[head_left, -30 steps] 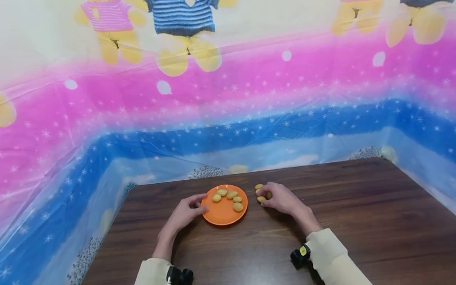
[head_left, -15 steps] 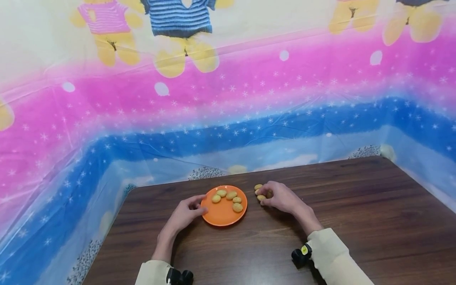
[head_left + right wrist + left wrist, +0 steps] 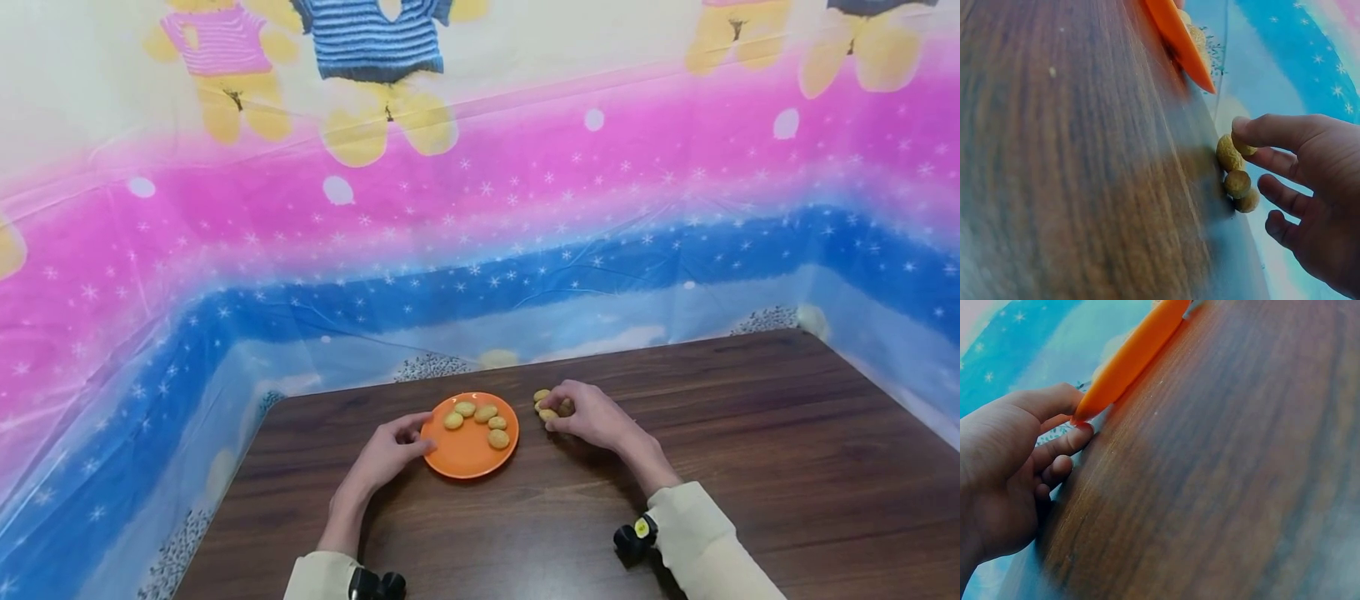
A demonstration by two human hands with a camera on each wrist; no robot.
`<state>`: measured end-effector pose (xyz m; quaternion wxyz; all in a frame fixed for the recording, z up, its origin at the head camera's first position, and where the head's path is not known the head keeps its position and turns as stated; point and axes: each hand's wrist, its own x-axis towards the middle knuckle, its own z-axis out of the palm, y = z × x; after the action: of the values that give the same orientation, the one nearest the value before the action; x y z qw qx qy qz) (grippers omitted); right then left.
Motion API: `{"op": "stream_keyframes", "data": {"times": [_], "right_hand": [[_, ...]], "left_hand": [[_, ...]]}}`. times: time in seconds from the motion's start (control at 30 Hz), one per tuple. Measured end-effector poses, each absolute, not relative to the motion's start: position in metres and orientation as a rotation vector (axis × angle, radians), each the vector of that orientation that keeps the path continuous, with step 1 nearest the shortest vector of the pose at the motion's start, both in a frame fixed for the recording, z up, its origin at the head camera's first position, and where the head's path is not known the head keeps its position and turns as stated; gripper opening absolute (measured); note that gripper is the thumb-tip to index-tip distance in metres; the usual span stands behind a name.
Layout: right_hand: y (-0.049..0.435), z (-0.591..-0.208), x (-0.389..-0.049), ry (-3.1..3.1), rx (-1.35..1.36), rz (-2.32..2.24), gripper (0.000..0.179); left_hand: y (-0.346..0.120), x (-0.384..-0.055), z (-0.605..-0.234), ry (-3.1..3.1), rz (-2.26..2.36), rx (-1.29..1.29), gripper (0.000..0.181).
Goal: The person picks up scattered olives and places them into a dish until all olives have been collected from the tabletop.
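Observation:
A round orange plate (image 3: 461,461) lies on the table with several yellow-brown ovals, wrinkled like walnuts, along its far and right parts. My left hand (image 3: 390,452) pinches the plate's left rim; in the left wrist view the thumb is above the rim (image 3: 1132,359) and a fingertip below. To the right of the plate, my right hand (image 3: 592,415) is over a small cluster of similar ovals. The right wrist view has one walnut-like oval (image 3: 1245,146) pinched between thumb and fingers, close against another oval (image 3: 1229,154). Two more ovals (image 3: 1237,184) sit beside it.
The dark wooden table (image 3: 525,533) ends at a far edge close behind the plate. A patterned pink and blue cloth (image 3: 450,208) hangs beyond it. Black wrist cameras (image 3: 635,540) are on both cream sleeves. A tiny pale crumb (image 3: 1052,72) lies on the wood.
The whole head view has shifted very slightly. Both hands, the plate and the ovals keep nearly the same places relative to one another.

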<state>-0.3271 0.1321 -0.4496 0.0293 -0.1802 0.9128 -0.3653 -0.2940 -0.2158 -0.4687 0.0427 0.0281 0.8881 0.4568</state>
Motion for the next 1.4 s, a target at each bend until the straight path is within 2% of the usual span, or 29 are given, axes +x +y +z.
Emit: {"op": "stream_keyframes", "data": {"times": [1.4], "right_hand": [[0.094, -0.431, -0.332, 2.794, -0.676, -1.155, 0.022]], "left_hand": [[-0.216, -0.292, -0.467, 2.716, 1.417, 0.108, 0.048]]}}
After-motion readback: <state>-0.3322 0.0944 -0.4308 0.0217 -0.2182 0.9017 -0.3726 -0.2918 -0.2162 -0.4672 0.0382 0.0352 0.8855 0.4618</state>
